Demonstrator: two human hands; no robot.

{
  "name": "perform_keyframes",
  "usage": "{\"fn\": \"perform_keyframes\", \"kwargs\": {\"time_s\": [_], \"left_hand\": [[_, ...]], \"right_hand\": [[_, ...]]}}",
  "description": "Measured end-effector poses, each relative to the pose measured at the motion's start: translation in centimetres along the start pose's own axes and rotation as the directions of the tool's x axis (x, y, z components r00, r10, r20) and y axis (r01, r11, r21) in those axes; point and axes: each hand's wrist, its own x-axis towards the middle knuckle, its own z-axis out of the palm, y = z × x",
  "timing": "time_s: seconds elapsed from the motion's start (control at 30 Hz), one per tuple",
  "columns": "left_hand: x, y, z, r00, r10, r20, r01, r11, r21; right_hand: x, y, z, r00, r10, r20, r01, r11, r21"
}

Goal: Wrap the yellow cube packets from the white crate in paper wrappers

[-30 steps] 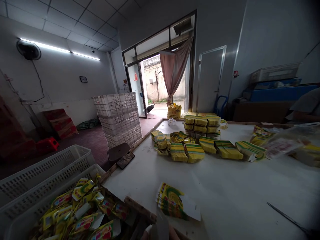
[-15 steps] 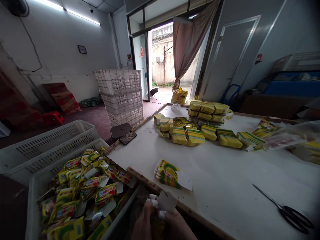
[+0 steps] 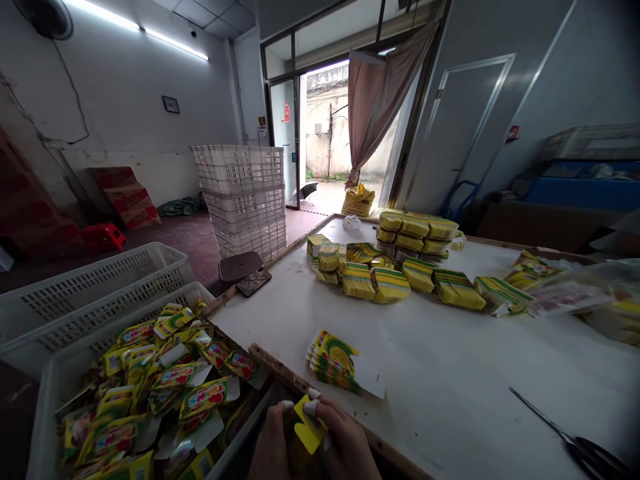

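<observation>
Low at the table's near edge, my left hand and my right hand are closed around a small yellow carton, whose flap shows between them. White covers wrap several fingertips. The carton's lower part is hidden by my hands and dark in shadow. Just beyond, on the white table, lies a fanned stack of flat yellow-green cartons with a white flap sticking out. Left of my hands stands a white plastic crate filled with loose yellow cartons in a jumble.
Bundles of flat cartons line the table's far part, some piled up. Black scissors lie at the right. A phone rests at the left edge by a brown stool. Stacked crates stand beyond, near the doorway.
Between my hands a plain grey-white flap showed before; now a yellow flap faces up. Both hands have shifted slightly, and the view has tilted up a little.
</observation>
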Motion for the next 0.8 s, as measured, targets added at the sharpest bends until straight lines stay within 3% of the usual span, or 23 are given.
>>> {"fn": "perform_keyframes", "kwargs": {"time_s": [0.17, 0.3, 0.43, 0.57, 0.8], "left_hand": [[0.4, 0.6, -1.7, 0.992, 0.115, 0.047, -0.114, 0.993, -0.037], [0.7, 3.1, -3.8, 0.984, 0.114, 0.141, -0.108, 0.993, -0.049], [1.2, 4.5, -5.3, 0.96, 0.127, 0.249, -0.133, 0.991, 0.008], [1.7, 4.4, -5.6, 0.952, 0.15, 0.268, -0.169, 0.984, 0.049], [1.9, 4.3, -5.2, 0.943, 0.164, 0.29, -0.19, 0.98, 0.063]], "right_hand": [[0.5, -1.8, -1.0, 0.986, 0.019, 0.168, -0.024, 0.999, 0.026], [1.2, -4.1, -2.3, 0.975, 0.088, 0.202, -0.101, 0.993, 0.054], [1.3, -4.3, -3.5, 0.953, 0.126, 0.275, -0.12, 0.992, -0.038], [1.2, -3.6, -3.7, 0.94, 0.175, 0.294, -0.146, 0.982, -0.117], [2.1, -3.2, -4.0, 0.92, 0.186, 0.345, -0.158, 0.982, -0.107]]}}
